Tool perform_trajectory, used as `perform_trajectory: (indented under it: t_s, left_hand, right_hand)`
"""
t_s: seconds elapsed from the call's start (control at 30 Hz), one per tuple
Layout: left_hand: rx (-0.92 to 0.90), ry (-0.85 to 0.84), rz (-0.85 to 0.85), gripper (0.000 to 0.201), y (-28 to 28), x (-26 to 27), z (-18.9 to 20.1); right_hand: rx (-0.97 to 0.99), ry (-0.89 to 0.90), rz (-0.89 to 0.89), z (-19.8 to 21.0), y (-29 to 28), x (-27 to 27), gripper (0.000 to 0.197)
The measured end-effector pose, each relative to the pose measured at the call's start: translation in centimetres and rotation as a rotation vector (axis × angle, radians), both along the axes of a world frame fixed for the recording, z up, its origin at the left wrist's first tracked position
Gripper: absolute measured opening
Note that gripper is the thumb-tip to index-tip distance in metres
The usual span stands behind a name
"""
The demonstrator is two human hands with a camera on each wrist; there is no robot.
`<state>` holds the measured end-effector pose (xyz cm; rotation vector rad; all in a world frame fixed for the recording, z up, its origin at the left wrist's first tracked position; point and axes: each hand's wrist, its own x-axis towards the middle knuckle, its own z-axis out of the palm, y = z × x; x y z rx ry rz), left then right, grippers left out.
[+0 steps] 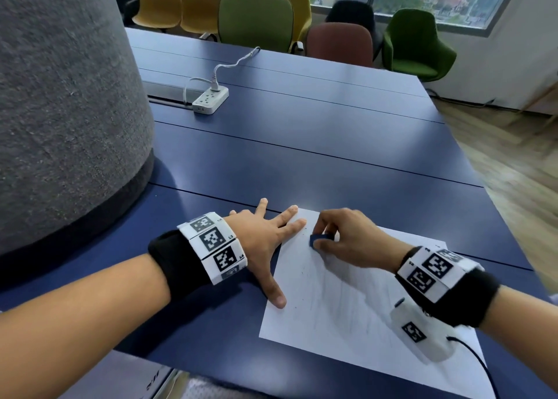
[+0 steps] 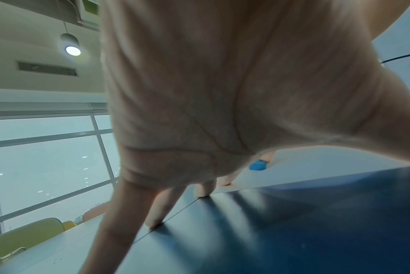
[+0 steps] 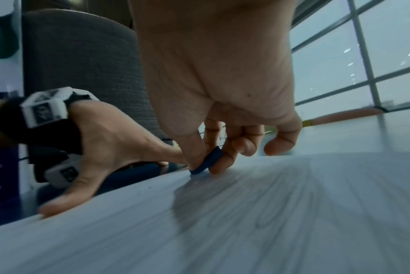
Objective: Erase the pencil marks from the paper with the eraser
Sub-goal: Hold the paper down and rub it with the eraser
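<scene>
Paper [image 1: 347, 302]: on table [image 1: 332, 145], faint pencil strokes [image 1: 341, 293] remaining across most of it. Eraser [image 1: 317, 239]: pinched in right hand [image 1: 347, 238], rubbing far corner. Left hand [image 1: 265, 235]: splayed flat, pinning left edge. Progress: judged partial.

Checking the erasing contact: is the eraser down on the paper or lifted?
Down. The right hand pinches the eraser, whose lower end meets the paper.
</scene>
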<state>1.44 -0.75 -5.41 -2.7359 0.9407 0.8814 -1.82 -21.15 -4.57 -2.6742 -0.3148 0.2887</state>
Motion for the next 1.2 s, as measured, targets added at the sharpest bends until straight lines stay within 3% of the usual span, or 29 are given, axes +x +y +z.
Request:
perform_trajectory:
  t_s: [0.2,0.4,0.53,0.7,0.87,1.0,1.13,1.2]
  left_hand:
    - [0.015,-0.006,-0.001,0.148,-0.1,-0.1,0.1]
    - [0.018,-0.009,-0.002,0.149,-0.2,-0.1,0.1]
    - [0.015,-0.021,-0.003,0.149,-0.1,-0.2,0.1]
    - [0.028,-0.014,-0.001,0.149,-0.1,0.0,0.0]
    - [0.036,-0.02,-0.002,0.148,-0.2,-0.1,0.1]
    - [0.037,-0.005,0.002,0.149,-0.2,-0.1,0.3]
    - [0.04,-0.013,-0.003,0.149,-0.2,-0.2,0.3]
    - [0.044,-0.014,-0.005,0.149,-0.2,-0.1,0.3]
  right_hand:
    - [0.034,0.088,0.135,-0.6,0.9,-3.1,0.009]
    - [0.042,-0.019,0.03,-0.3,0.1,-2.1,0.007]
    - [0.066,0.071,0.194,-0.9,1.4,-5.3,0.01]
    - [0.046,-0.022,0.076,-0.5,0.8,-3.4,0.01]
    - [0.069,0.085,0.23,-0.6,1.8,-6.1,0.011]
    - [0.029,0.002,0.138,-0.5,1.2,-4.8,0.013]
    - [0.036,0.059,0.282,-0.8,2.0,-7.0,0.016]
    - [-0.004,0.036,0.273,-0.5,1.9,-6.6,0.017]
